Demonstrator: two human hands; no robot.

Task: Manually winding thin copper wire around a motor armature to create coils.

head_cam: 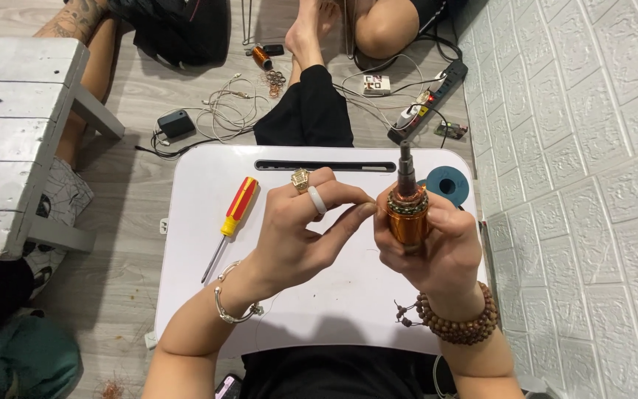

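My right hand [437, 247] grips a motor armature [408, 210], upright, with copper windings and a steel shaft pointing away from me. My left hand [300, 229], wearing two rings and a silver bracelet, pinches something very thin, apparently a fine wire, at the armature's left side; the wire itself is too thin to make out. Both hands hover over a small white lap table [201, 244].
A red-and-yellow screwdriver [232, 222] lies on the table's left part, a teal spool [447, 183] at its far right corner. Beyond the table: another person's legs [311, 89], cables, a power strip [430, 100], a charger [176, 124]. White brick wall right; grey bench [16, 133] left.
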